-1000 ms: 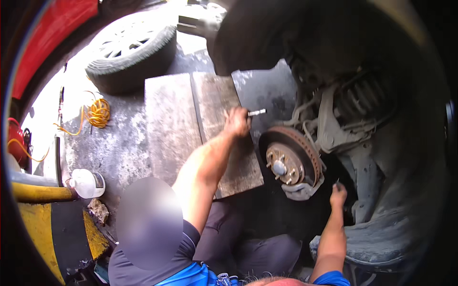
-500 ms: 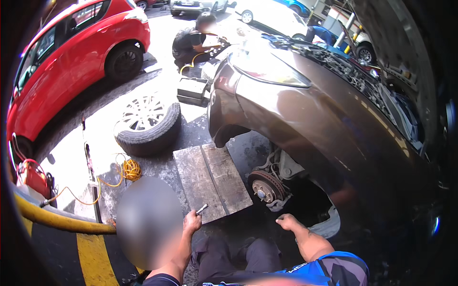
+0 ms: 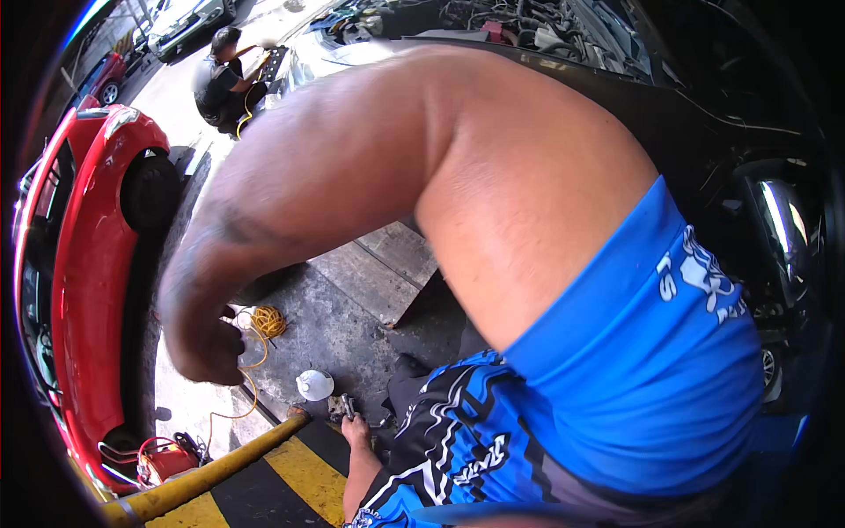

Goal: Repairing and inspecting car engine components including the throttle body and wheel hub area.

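While a metal tool juts forward from the pinching left hand, the right hand is curled, its hold unclear.

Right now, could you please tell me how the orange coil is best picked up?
Probably from above, closing across the middle of the coil: its strands are bunched into a rounded bundle on the floor, which blocks access from beneath, while its top looks uncovered.

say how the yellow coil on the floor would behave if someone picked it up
The yellow coil would probably be floppy, since its loose end trails in soft curves. It is likely fairly light, as the line looks thin. It may unwind or tug when lifted, because that end runs toward the red machine.
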Tool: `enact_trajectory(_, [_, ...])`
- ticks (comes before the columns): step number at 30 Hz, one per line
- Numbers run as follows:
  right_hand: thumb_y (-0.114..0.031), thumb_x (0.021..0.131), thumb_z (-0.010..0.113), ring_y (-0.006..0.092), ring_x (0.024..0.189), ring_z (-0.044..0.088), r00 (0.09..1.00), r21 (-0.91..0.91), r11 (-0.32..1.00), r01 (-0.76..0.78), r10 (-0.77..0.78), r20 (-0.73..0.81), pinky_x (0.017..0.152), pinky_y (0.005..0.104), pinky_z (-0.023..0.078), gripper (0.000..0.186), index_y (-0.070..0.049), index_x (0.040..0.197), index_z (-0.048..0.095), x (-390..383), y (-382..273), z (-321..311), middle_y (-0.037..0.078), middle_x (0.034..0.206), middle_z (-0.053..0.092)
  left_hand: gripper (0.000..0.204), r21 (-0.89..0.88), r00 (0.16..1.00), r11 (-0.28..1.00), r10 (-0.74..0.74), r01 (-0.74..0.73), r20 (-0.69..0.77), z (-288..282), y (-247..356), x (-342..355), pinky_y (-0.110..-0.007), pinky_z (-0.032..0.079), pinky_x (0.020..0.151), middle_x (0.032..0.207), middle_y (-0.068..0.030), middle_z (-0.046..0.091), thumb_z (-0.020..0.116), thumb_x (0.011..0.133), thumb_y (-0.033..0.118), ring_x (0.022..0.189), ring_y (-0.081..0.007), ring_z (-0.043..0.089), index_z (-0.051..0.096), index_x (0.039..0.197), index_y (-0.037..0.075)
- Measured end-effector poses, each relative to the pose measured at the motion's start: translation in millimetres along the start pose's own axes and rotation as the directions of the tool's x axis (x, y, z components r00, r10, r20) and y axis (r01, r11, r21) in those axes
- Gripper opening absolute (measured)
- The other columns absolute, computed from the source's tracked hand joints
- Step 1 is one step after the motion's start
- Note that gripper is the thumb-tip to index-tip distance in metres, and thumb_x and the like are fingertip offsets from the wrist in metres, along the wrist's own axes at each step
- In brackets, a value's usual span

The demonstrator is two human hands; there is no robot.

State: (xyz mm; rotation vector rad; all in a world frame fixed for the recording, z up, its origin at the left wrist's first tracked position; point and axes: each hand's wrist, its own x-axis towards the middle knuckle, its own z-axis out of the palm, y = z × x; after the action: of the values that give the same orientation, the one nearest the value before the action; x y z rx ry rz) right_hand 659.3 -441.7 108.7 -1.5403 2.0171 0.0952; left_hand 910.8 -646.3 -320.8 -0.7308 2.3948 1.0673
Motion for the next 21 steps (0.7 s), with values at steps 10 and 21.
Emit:
enact_trajectory(10, [-0.022, 0.084, 0.056, 0.0314, 0.084, 0.067, 0.930, -0.290, 0.950, 0.118, -0.208, -0.302, 0.076, 0.0431, 0.052, 0.028, -0.003, 0.098, 0.072, 77, -61, -177, 0.017, 0.095, 0.070, 0.011, -0.075, 0.997, 0.997, -0.004, 0.010, 0.075, -59, 55, 28, -0.033, 0.044, 0.056, 0.070, -0.0055, 0.057, 0.055, 0.089, 0.012, 0.062, -0.0167, 0.056, 0.054, 0.082, 0.004])
enact_trajectory(21, [-0.016, 0.085, 0.053, 0.0334, 0.098, 0.065, 0.793, 0.275, 0.885, -0.376, 0.460, -0.398, 0.088, 0.0422, 0.050, 0.029, -0.004, 0.108, 0.067, -110, 122, -50, 0.019, 0.101, 0.067, 0.018, -0.104, 0.988, 0.994, -0.030, 0.046, 0.150, -51, 75, 88, -0.037, 0.047, 0.065, 0.072, -0.0107, 0.061, 0.060, 0.086, 0.018, 0.067, -0.0215, 0.060, 0.058, 0.085, 0.000])
